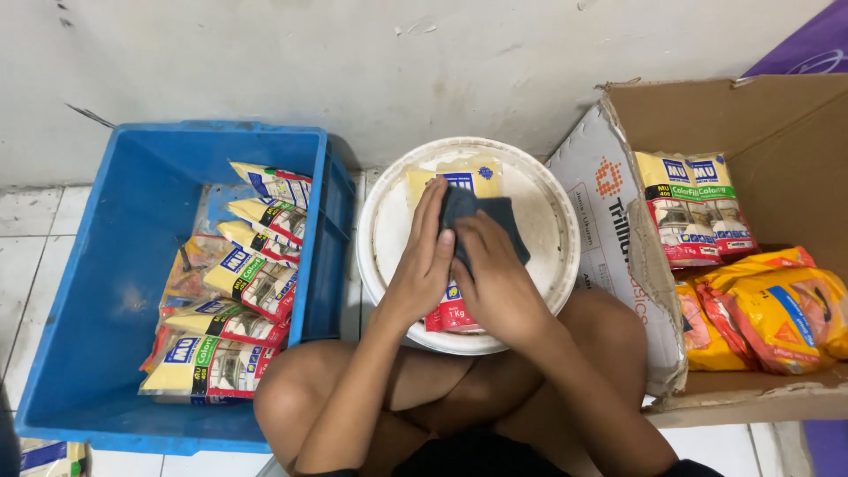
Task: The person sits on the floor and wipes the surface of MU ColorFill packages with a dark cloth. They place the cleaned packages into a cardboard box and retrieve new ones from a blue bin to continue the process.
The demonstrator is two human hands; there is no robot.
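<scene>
Two bare hands work a yellow plastic pouch lying flat on a round white upturned bucket lid: left hand spread flat pinning it, right hand clamped on a dark grey cloth pressed across it.

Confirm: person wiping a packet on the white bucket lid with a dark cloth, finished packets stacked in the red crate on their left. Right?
Not quite: the crate is blue, not red, as the head view shows. The rest holds: right hand presses a dark cloth on the packet lying on the white bucket lid, left hand steadying it, stacked packets in the crate.
</scene>
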